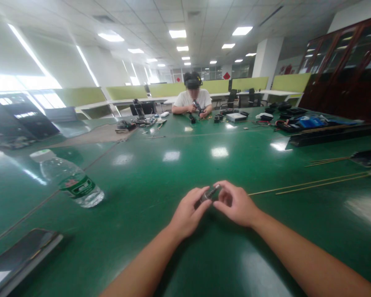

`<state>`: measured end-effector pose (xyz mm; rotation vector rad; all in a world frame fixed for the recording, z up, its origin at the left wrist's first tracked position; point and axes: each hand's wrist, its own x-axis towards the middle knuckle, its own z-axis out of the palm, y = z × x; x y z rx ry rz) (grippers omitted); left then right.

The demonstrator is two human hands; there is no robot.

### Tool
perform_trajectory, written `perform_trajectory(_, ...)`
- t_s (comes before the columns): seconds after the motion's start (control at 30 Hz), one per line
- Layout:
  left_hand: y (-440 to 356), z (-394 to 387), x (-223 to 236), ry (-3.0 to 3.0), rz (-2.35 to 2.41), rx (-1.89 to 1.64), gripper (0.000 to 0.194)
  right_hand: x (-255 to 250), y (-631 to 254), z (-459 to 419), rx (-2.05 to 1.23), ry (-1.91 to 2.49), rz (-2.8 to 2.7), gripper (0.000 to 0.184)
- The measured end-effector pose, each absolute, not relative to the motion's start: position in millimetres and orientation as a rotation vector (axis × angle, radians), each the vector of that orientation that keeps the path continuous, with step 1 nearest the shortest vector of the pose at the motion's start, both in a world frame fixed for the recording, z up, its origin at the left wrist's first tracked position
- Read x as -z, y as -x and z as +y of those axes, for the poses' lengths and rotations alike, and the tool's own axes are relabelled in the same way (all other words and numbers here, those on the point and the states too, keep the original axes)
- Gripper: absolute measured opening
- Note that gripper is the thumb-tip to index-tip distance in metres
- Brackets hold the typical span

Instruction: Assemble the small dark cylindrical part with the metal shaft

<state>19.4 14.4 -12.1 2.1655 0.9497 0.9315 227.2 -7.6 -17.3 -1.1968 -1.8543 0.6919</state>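
My left hand (188, 212) is closed around a small dark cylinder with a shiny silver end (210, 193), held between the thumb and fingers just above the green table. Fine detail on the cylinder is blurred, so its kind is unclear. My right hand (236, 204) is close by on the right, its index fingertip at the silver end. The right thumb is apart from the index finger, with a gap between them, and the other fingers curl inward. Whether the right index finger touches the cylinder I cannot tell.
A clear water bottle (77, 185) stands on the green table (136, 243) at left, behind a dark notebook-like item (24, 255). Thin yellowish rods (309, 184) lie at right. Across the table, a person (191, 99) handles a dark tool among scattered parts.
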Motion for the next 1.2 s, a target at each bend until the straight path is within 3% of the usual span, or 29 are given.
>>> perform_trajectory(0.2, -16.7, 16.1, 15.5, -2.236, 0.936, -0.951, 0.044, 20.2, -227.1, -6.9, -0.635, 1.194, -1.835, 0.051)
perform_trajectory(0.27, -17.4, 15.4, 13.4, -2.199, 0.968, -0.998, 0.045, 18.4, -227.3, -8.1, -0.603, 1.185, -1.858, 0.048)
perform_trajectory(0.47, -19.2, 13.4, 5.2, -2.226, 0.902, -1.038, 0.018, 15.3, -227.3, -8.1, -0.536, 1.129, -1.928, 0.031)
perform_trajectory(1.2, -18.7, 10.7, 6.1, -2.286, 0.838, -1.016, 0.021, 18.5, -226.7, -6.9, -0.531, 1.084, -2.009, 0.011)
